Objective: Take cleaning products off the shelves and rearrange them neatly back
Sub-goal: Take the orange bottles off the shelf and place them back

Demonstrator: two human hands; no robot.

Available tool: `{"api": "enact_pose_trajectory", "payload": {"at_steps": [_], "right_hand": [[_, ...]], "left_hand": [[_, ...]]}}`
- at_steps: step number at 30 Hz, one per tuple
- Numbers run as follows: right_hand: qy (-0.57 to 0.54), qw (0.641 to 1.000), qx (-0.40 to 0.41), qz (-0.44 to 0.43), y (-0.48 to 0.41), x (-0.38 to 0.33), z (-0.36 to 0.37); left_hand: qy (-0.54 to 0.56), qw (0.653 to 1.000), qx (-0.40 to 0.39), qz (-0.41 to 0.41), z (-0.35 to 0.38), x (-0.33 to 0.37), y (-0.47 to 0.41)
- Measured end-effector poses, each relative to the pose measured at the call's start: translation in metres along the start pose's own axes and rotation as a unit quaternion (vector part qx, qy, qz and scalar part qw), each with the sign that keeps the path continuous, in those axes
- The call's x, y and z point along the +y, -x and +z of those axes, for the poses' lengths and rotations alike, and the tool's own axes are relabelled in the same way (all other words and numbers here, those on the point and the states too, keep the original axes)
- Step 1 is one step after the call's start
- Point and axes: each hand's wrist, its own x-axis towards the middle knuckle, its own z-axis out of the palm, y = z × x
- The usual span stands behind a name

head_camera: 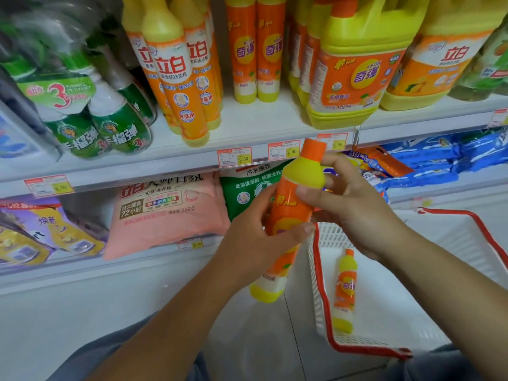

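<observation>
Shop shelves fill the view, packed with cleaning products. The upper shelf [261, 116] carries tall yellow and orange bottles and big jugs [351, 67]. Bags of washing powder lie on the shelf below.

In front of the lower shelf, both hands hold one bottle [288, 210] in the air. The left hand [255, 237] grips its orange middle, with the thumb across the front. The right hand [351, 204] holds it higher, thumb on the label just under the yellow shoulder and fingers curled behind. So both hands are clamped on the same bottle, close together, the right above the left.

The long axis of the bottle is nearly upright but leaning. The orange cap points up and a little right, and reaches the edge of the upper shelf. The yellow base points down and left, toward the person.

A pair [244, 50] of the same product stands on the upper shelf, above the cap and to its left. I judge that the bottle belongs beside this pair, so the move is up and left. The right hand is nearer to the shelf, and the bottle must come fully upright first.

To the lower right is a white basket [332, 235] with a red rim. A second bottle [345, 290] lies in it, cap away from the person, waiting for its turn.
</observation>
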Motion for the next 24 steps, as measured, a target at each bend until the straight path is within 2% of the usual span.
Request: {"api": "enact_pose_trajectory", "payload": {"at_steps": [2,4,7,10,12,15,20,24], "right_hand": [[0.025,1.000,-0.004,0.004,0.002,0.013,0.010],[0.050,0.997,-0.045,0.039,0.001,0.030,0.010],[0.190,0.975,-0.050,0.103,-0.004,0.072,-0.010],[0.408,0.906,0.003,0.109,0.000,0.135,-0.041],[0.480,0.868,0.011,0.125,0.010,0.176,-0.056],[0.500,0.854,0.014,0.142,0.023,0.221,-0.064],[0.451,0.881,0.086,0.116,0.031,0.250,-0.053],[0.434,0.888,0.108,0.107,0.031,0.255,-0.053]], "left_hand": [[-0.016,0.999,0.026,-0.010,-0.004,-0.007,-0.003],[-0.038,0.997,0.049,-0.036,-0.008,-0.023,-0.002],[-0.082,0.990,0.081,-0.081,-0.019,-0.059,0.002],[-0.119,0.979,0.099,-0.132,-0.032,-0.100,0.002],[-0.127,0.973,0.116,-0.155,-0.035,-0.126,-0.001],[-0.117,0.965,0.144,-0.184,-0.031,-0.164,-0.011],[-0.124,0.957,0.137,-0.222,-0.017,-0.223,-0.033],[-0.108,0.958,0.133,-0.230,0.000,-0.238,-0.045]]}}
